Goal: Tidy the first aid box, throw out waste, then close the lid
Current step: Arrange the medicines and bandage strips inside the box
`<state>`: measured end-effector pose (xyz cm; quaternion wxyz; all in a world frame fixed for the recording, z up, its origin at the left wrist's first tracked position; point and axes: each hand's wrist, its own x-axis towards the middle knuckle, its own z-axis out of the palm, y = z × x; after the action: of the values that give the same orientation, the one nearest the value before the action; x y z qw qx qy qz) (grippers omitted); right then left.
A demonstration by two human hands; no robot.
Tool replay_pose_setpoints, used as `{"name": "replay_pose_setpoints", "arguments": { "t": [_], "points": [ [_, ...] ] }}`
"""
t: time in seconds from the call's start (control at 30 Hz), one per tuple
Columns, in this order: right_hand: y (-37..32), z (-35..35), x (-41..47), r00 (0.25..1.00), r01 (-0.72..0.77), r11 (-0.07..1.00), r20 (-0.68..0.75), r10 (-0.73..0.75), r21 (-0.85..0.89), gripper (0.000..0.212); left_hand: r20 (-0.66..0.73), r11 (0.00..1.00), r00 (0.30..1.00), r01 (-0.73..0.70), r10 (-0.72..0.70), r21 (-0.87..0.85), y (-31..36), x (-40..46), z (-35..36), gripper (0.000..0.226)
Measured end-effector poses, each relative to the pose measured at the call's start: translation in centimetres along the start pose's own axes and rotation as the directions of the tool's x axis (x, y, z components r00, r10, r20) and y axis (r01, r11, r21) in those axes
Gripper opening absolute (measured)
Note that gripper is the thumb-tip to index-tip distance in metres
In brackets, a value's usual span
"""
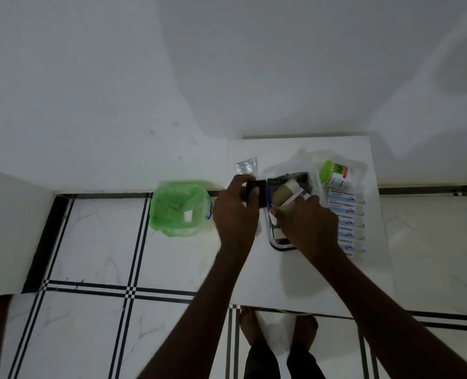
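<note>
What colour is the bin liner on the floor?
Translucent green bin liner, seen clearly in the head view.

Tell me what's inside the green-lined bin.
The green-lined bin holds a small white scrap and a few pale bits; anything beneath them is hidden by liner folds.

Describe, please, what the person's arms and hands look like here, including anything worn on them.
Both forearms are bare right down to the frame's lower edge, with no sleeves in view. The left hand and the right hand wear no gloves, and no watch, bracelet or ring shows. The dim light could hide small details.
</note>
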<state>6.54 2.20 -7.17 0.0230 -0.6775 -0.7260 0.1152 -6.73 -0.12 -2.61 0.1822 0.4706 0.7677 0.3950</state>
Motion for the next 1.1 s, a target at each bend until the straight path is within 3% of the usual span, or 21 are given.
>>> {"name": "replay_pose_setpoints", "arguments": {
  "t": [0.13, 0.23, 0.3, 0.43, 0.67, 0.8, 0.9, 1.0, 1.1],
  "points": [
    [1.0, 0.7, -0.4, 0.994, 0.111, 0.992, 0.007, -0.112, 0.056, 0.043, 0.139, 0.995, 0.990, -0.050, 0.039, 0.082, 1.9, 3.9, 2.5, 0.011],
    [1.4, 1.6, -0.4, 0.975, 0.177, 0.982, -0.149, -0.164, 0.073, 0.024, 0.215, 0.958, 0.969, -0.169, 0.119, 0.233, 2.0, 5.0, 4.4, 0.011],
    [1.7, 1.8, -0.3, 0.955, 0.214, 0.975, -0.221, -0.195, 0.062, 0.017, 0.226, 0.874, 0.952, -0.283, 0.206, 0.396, 1.7, 5.1, 5.3, 0.013],
    [1.8, 2.0, 0.0, 0.971, 0.196, 0.980, -0.145, -0.190, 0.035, 0.019, 0.257, 0.690, 0.922, -0.387, 0.288, 0.611, 1.8, 5.0, 6.2, 0.024],
    [2.0, 1.3, 0.0, 0.986, 0.165, 0.986, -0.020, -0.165, 0.017, 0.025, 0.397, 0.504, 0.870, -0.492, 0.291, 0.710, -0.3, 5.0, 7.3, 0.015],
    [2.0, 1.1, 0.0, 0.986, 0.168, 0.983, 0.000, -0.169, 0.070, 0.026, 0.390, 0.497, 0.864, -0.502, 0.318, 0.708, 0.4, 4.7, 7.2, 0.026],
    [2.1, 1.1, -0.1, 0.981, 0.194, 0.976, -0.024, -0.193, 0.098, 0.025, 0.378, 0.516, 0.877, -0.481, 0.297, 0.709, 0.5, 4.6, 6.6, 0.018],
    [2.7, 0.1, 0.1, 0.950, 0.249, 0.957, -0.228, -0.212, 0.147, 0.020, 0.283, 0.631, 0.899, -0.436, 0.333, 0.642, -0.4, 4.2, 5.8, 0.007],
    [3.6, -2.1, 1.6, 0.917, 0.170, 0.966, -0.391, -0.083, 0.195, 0.017, 0.180, 0.781, 0.937, -0.349, 0.299, 0.519, -1.3, 3.0, 5.5, 0.022]
  ]
}}
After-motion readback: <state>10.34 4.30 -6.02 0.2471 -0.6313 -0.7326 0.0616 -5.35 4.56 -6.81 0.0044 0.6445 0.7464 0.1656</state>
